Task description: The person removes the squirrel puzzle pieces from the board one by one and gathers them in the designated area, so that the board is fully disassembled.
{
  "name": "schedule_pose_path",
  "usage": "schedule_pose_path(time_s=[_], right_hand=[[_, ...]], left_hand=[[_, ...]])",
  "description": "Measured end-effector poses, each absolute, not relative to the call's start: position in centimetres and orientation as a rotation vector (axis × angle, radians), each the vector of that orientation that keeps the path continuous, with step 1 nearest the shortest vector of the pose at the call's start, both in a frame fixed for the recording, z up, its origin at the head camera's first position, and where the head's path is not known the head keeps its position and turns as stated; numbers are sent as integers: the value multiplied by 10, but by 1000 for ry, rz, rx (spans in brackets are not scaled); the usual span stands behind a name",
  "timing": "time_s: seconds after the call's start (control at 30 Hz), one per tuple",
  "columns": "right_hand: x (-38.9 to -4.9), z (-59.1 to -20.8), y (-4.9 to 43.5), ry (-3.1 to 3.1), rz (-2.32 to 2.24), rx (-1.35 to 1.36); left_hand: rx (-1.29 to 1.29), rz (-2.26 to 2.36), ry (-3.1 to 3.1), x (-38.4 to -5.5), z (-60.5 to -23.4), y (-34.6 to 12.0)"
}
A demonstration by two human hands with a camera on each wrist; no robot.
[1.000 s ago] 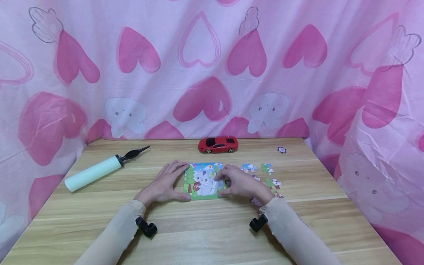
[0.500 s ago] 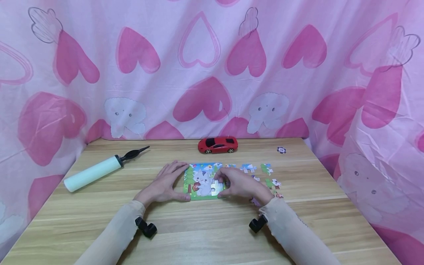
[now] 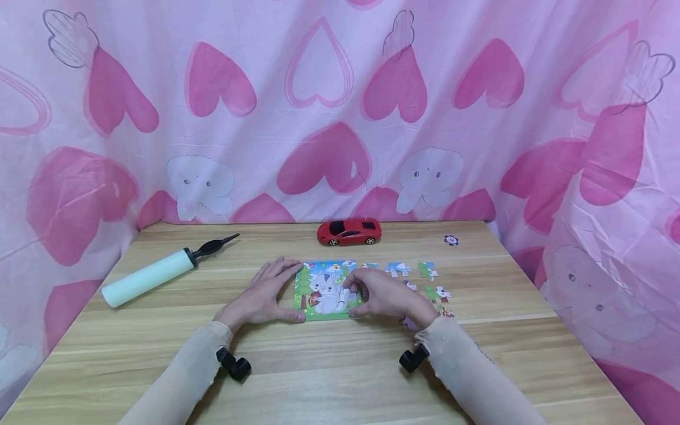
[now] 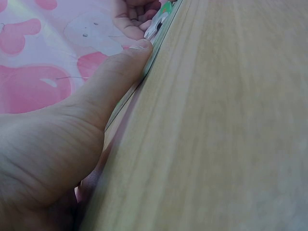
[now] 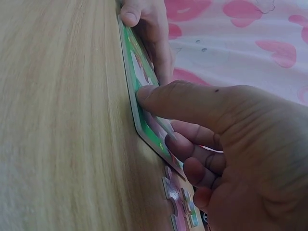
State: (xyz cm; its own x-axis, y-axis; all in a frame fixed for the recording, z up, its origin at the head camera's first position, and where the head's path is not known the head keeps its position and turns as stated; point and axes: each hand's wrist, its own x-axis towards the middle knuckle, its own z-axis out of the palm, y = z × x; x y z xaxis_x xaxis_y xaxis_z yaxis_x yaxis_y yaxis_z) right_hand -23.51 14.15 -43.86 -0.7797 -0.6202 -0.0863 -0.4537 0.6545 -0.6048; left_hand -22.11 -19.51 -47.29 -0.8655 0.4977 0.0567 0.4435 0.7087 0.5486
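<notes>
A jigsaw puzzle [image 3: 308, 304] with a grey squirrel picture lies flat in its green-bordered frame at the table's middle. My left hand [image 3: 265, 295] spreads along its left side, thumb at the bottom edge and fingertips at the upper left corner. In the left wrist view, the straight thumb [image 4: 122, 72] rests along the frame's edge. Over the puzzle's right part, my right hand [image 3: 385, 292] pinches a puzzle piece [image 5: 166, 126] between thumb and fingers. That piece is tilted, one edge raised off the board; the fingers partly hide it.
Several loose puzzle pieces [image 3: 427, 270] lie right of the puzzle, some under the right wrist. Behind stands a red toy car [image 3: 349, 232]. A pale green hand pump [image 3: 151, 278] lies at left, and a small flower-shaped disc [image 3: 451, 240] at back right. A pink curtain [image 3: 249, 147] hangs behind.
The piece in my right hand has changed tilt: a bright, shiny patch showed at the puzzle's lower right half a second ago, and now grey and white printing shows there. Both hands stay nearly in place.
</notes>
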Motion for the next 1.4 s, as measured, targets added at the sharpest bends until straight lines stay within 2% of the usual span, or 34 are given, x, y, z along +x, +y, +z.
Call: schedule_pose_path(time_s=[0.63, 1.0, 1.4], right_hand=[[-234, -428, 144, 2612, -962, -773], [-236, -419, 152, 2653, -983, -888], [-230, -403, 174, 2700, -1042, -847]], left_hand=[[786, 889, 2814, -220, -474, -196], [778, 867, 2815, -222, -474, -195], [778, 871, 2816, -220, -472, -196]])
